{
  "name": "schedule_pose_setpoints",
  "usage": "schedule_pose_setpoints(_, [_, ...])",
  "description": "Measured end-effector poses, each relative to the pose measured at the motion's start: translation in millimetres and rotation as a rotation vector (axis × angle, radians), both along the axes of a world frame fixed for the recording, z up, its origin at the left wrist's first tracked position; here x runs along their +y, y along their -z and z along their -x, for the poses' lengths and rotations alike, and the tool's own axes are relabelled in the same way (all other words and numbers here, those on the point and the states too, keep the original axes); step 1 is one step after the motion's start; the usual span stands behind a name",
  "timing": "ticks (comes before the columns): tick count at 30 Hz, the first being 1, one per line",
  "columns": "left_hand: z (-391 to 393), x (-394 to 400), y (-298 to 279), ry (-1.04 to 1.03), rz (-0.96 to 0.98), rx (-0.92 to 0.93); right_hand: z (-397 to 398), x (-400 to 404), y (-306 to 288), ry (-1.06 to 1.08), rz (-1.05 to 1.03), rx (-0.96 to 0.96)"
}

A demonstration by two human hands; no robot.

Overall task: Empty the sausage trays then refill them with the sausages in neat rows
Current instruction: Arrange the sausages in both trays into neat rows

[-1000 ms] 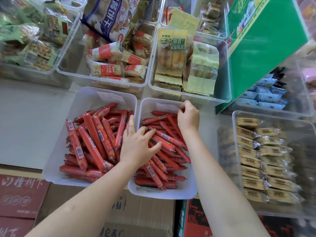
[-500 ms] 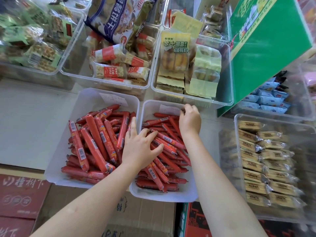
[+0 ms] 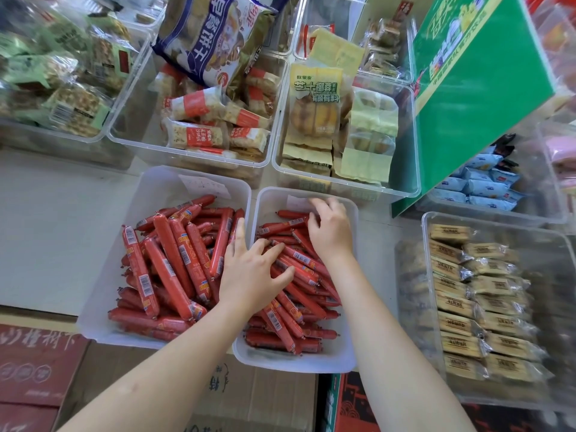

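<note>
The left hand (image 3: 252, 275) lies just below the centre of the frame with its fingers spread flat over the heap of thin sausages (image 3: 296, 291), its index finger reaching across the gap toward the neighbouring tray. The right hand (image 3: 330, 232) sits a little higher and to the right, fingers curled down into the far end of the same heap; whether they actually pinch a sausage cannot be told. Those sausages are slim red sticks with clipped ends and small barcode labels, lying crossed at all angles in the right tray (image 3: 296, 363), a white plastic tub at lower centre. Just beside it to the left, the left tray (image 3: 103, 307) holds thicker sausages (image 3: 174, 263) in the same red casing, also jumbled, some slanting upward. A paper slip (image 3: 205, 185) rests against that tray's far wall. Along the top of the frame stand clear bins (image 3: 405, 188) of wrapped snacks, and a green carton (image 3: 477, 98) tilts at upper right.
</note>
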State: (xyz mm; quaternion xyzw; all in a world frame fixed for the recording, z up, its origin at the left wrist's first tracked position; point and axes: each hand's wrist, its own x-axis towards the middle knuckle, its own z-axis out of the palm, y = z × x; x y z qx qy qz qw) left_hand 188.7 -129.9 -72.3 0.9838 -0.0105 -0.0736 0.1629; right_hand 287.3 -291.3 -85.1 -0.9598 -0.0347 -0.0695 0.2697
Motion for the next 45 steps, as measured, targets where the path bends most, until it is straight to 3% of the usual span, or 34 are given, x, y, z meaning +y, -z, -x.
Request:
schedule_pose_setpoints(5, [0, 0, 1, 0.002, -0.004, 0.0, -10, 0, -7, -0.003, 0.072, 0.108])
schedule_pose_setpoints(8, [0, 0, 0, 0.003, -0.012, 0.004, -4, -1, -6, -0.011, 0.128, 0.045])
schedule_pose_setpoints(13, [0, 0, 0, -0.006, 0.007, 0.013, 12, -11, 1, -0.039, 0.444, -0.071])
schedule_pose_setpoints(21, [1, 0, -1, -0.011, 0.027, 0.007, 15, -15, -2, -0.061, 0.575, -0.043])
schedule_pose_setpoints(23, [0, 0, -1, -0.006, 0.021, 0.014, 16, -15, -4, -0.052, 0.521, 0.013])
schedule_pose_setpoints(27, [0, 0, 0, 0.0, 0.021, 0.023, 26, -13, -5, -0.057, 0.097, 0.163])
schedule_pose_setpoints(29, [1, -1, 0, -0.008, 0.04, 0.005, 44, -13, -2, -0.095, 0.001, 0.286])
schedule_pose_setpoints(32, [1, 0, 0, -0.022, 0.101, -0.002, 76, -10, 0, -0.14, 0.078, 0.471])
schedule_pose_setpoints(36, [4, 10, -2, -0.037, 0.24, -0.094, 98, -1, -5, -0.219, 0.223, 0.402])
schedule_pose_setpoints(41, [54, 26, -11, -0.001, 0.182, -0.12, 125, -8, -10, -0.327, 0.274, 0.401])
schedule_pose_setpoints(45, [103, 38, -11, 0.052, 0.141, 0.001, 149, -15, -16, -0.276, 0.314, 0.458])
